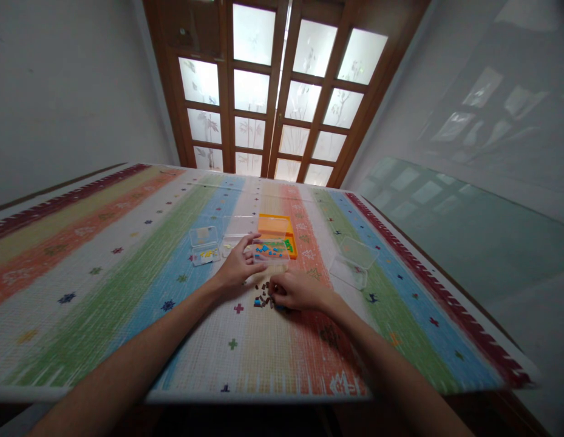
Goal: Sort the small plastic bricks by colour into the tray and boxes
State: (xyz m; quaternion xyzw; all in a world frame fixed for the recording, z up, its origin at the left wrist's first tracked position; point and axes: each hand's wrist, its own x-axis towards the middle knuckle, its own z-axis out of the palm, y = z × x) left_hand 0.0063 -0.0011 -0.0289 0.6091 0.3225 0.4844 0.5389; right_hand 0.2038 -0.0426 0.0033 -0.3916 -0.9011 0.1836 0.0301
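Note:
My left hand (238, 264) is open, its fingers apart, at the left edge of a clear plastic box (285, 257) that holds small blue pieces (269, 249). Whether the fingertips touch the box I cannot tell. My right hand (300, 290) is closed, fingertips pressed together, at the right side of a loose pile of small brown pieces (264, 300). What it pinches is hidden. A few blue pieces (257, 301) lie among the brown ones. Behind the clear box, an orange case (291, 233) stands with green pieces (288, 244) in it.
A small clear box (204, 235) with yellow pieces (207, 254) stands open on the left. Another open clear box (349, 271) lies on the right. A striped cloth (172, 358) covers the table. Wood-framed glass doors (272, 97) stand behind, walls on both sides.

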